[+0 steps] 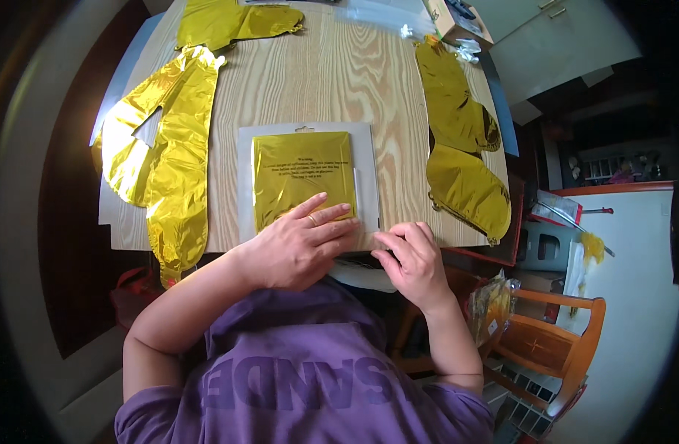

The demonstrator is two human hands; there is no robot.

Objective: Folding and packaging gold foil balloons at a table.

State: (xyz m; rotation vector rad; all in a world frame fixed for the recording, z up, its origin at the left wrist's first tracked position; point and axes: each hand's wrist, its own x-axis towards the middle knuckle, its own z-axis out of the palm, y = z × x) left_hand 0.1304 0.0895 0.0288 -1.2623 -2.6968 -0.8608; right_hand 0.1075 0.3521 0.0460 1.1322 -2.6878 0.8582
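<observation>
Left hand (299, 248) flat on foil packet (302, 177) (right hand (410, 259) pinching its corner)

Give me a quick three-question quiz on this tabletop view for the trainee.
1. True or false: the left hand lies flat on the packaged gold foil.
2. Which edge of the clear package do the right hand fingertips pinch: A near edge, B far edge, C left edge?
3. How many unpacked gold foil balloons lie right of the package on the wooden table?

Key: 1 true. 2 A. 3 two, the upper balloon and the lower balloon.
</observation>
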